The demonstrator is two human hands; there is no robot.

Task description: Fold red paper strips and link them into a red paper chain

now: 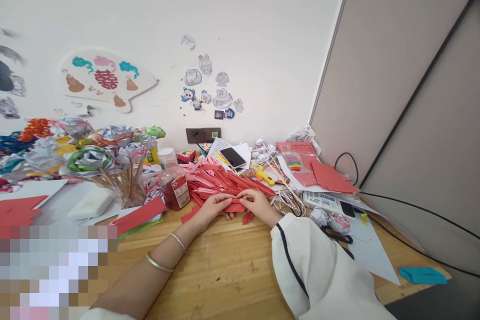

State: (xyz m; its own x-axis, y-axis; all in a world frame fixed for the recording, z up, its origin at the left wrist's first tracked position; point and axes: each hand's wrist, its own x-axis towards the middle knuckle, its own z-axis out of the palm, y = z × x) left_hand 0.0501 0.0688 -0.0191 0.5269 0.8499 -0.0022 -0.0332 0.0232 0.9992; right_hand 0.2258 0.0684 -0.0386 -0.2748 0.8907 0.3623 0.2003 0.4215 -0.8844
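Observation:
Both my hands meet over the wooden table (221, 270), pinching one red paper strip (236, 200) between thumbs and fingers. My left hand (213, 208) is closed on the strip's left part. On its right part, my right hand (258, 205) is closed too. Just beyond the fingers lies a heap of folded red and pink paper strips (221, 177). More red paper shows below my hands, partly hidden by them. Left of the heap stands a glass jar (174, 187) with a white lid and dark red contents.
Paper flowers (90, 157) crowd the left side, behind a cup of wooden sticks (129, 187). A phone (233, 157) and a yellow glue gun (263, 175) lie beyond the heap. At right are red paper sheets (332, 176), black-handled scissors (337, 236) and loose cables (408, 202).

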